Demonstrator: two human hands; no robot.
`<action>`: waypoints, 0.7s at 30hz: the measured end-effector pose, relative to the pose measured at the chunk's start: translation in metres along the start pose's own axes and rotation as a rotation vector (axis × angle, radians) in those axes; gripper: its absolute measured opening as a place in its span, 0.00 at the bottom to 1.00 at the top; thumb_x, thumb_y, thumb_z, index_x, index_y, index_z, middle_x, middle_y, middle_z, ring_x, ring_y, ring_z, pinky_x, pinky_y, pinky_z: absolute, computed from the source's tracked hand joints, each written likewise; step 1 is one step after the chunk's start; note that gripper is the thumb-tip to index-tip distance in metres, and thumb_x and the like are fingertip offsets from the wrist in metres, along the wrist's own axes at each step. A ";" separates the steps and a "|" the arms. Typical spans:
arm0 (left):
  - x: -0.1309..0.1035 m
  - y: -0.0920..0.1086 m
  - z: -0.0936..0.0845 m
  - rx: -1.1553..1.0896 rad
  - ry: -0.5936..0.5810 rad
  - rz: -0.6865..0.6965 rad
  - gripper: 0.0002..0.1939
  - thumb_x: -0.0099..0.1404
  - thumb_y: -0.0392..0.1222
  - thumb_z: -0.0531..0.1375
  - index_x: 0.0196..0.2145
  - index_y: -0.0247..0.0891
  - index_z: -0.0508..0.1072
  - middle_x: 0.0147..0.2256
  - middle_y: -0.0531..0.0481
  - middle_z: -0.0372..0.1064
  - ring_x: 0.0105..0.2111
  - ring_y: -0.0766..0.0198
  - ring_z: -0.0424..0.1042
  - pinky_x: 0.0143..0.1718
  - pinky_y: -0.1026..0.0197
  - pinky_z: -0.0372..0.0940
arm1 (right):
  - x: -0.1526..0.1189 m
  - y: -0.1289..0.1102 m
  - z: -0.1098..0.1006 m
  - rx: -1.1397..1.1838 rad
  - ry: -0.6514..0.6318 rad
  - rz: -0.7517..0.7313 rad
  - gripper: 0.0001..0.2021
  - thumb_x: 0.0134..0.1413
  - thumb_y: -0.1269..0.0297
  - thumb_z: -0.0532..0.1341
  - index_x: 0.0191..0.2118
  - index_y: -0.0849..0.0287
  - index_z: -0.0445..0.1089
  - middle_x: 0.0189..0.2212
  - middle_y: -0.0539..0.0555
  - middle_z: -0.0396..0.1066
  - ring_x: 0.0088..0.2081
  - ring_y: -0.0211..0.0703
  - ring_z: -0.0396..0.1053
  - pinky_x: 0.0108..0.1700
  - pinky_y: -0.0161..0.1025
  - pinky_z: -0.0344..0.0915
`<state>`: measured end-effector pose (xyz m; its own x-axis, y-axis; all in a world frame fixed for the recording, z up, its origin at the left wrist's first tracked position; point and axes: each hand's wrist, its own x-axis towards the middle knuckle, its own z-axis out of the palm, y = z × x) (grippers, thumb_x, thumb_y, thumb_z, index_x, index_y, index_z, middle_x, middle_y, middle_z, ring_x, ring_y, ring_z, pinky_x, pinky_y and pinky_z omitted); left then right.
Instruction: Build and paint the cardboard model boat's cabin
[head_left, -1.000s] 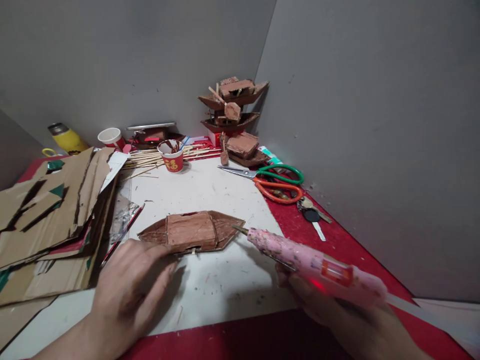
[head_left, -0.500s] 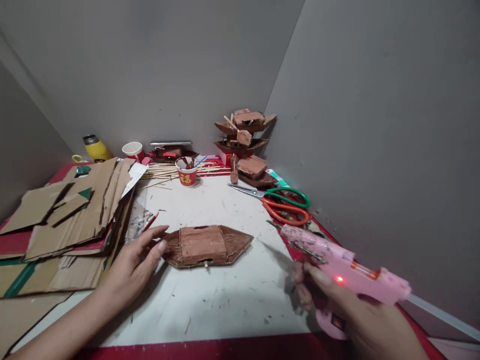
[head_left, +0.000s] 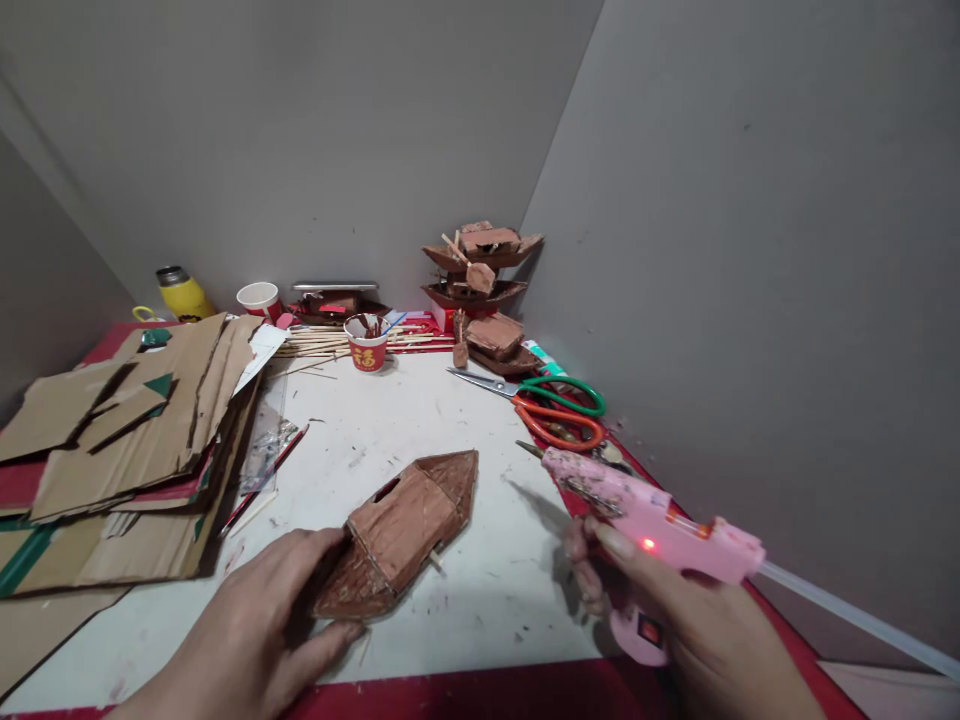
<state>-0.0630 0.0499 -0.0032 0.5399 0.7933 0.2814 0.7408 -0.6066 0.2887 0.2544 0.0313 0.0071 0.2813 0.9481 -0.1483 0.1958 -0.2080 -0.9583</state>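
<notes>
A brown model boat [head_left: 405, 525] with a flat-roofed cabin lies slantwise on the white board, its far tip pointing up and to the right. My left hand [head_left: 262, 610] holds its near left end, fingers along the far side and thumb by the near side. A short pale stick [head_left: 437, 563] juts from the cabin's near side. To the right, my right hand [head_left: 667, 600] is closed round a pink hot glue gun [head_left: 652, 510] with a red light lit. Its nozzle points left, apart from the boat, and a clear glue stick [head_left: 847, 610] projects from its back.
Scissors [head_left: 559, 410] with green and orange handles lie beyond the glue gun. Stacked model boats [head_left: 484, 265] stand at the back. A red paper cup [head_left: 366, 345] sits near thin wooden sticks [head_left: 315, 343]. Cardboard pieces [head_left: 142, 430] fill the left; a pencil [head_left: 266, 480] lies beside them.
The boat has turned, its right tip swinging away and its left end coming nearer me. My left hand has moved nearer and closed on that end. The glue gun appears slightly further left.
</notes>
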 end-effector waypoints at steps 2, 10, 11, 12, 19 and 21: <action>0.003 0.004 0.001 -0.019 -0.048 -0.004 0.20 0.62 0.46 0.60 0.49 0.42 0.60 0.37 0.50 0.73 0.35 0.64 0.76 0.35 0.67 0.70 | 0.000 -0.001 0.002 0.087 -0.022 0.044 0.21 0.51 0.43 0.60 0.26 0.58 0.72 0.18 0.51 0.67 0.23 0.42 0.64 0.27 0.35 0.62; 0.017 0.023 0.012 0.185 0.046 0.154 0.13 0.62 0.43 0.60 0.30 0.43 0.56 0.21 0.55 0.63 0.19 0.62 0.69 0.18 0.62 0.61 | -0.002 -0.007 0.005 0.168 -0.056 0.123 0.20 0.49 0.44 0.62 0.26 0.59 0.70 0.18 0.50 0.65 0.22 0.38 0.60 0.22 0.32 0.56; 0.020 0.027 0.013 0.213 0.067 0.182 0.13 0.62 0.43 0.61 0.30 0.43 0.57 0.21 0.55 0.64 0.18 0.61 0.68 0.17 0.61 0.61 | -0.002 -0.006 0.005 0.186 -0.069 0.133 0.21 0.49 0.44 0.62 0.26 0.59 0.70 0.18 0.50 0.64 0.22 0.38 0.59 0.21 0.32 0.55; 0.022 0.030 0.014 0.221 0.069 0.206 0.13 0.62 0.44 0.61 0.30 0.42 0.58 0.21 0.54 0.64 0.18 0.61 0.68 0.17 0.61 0.61 | -0.001 -0.005 0.004 0.203 -0.077 0.146 0.21 0.49 0.44 0.62 0.26 0.59 0.70 0.18 0.50 0.64 0.22 0.38 0.59 0.21 0.32 0.55; 0.039 0.053 0.023 -0.090 -0.170 0.206 0.16 0.57 0.52 0.64 0.36 0.39 0.66 0.26 0.50 0.73 0.22 0.61 0.73 0.21 0.63 0.67 | 0.001 0.002 -0.001 0.180 -0.102 0.130 0.21 0.48 0.42 0.63 0.26 0.59 0.71 0.19 0.51 0.66 0.22 0.40 0.62 0.23 0.33 0.59; 0.040 0.056 0.027 -0.237 -0.227 0.230 0.18 0.60 0.53 0.61 0.42 0.39 0.67 0.28 0.50 0.75 0.25 0.61 0.75 0.24 0.64 0.68 | 0.000 0.002 -0.001 0.147 -0.070 0.099 0.22 0.49 0.42 0.61 0.26 0.59 0.71 0.18 0.51 0.66 0.22 0.40 0.62 0.23 0.34 0.59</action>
<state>0.0105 0.0493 -0.0002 0.7751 0.6107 0.1619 0.4918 -0.7441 0.4521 0.2555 0.0306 0.0050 0.2248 0.9404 -0.2553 0.0294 -0.2684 -0.9629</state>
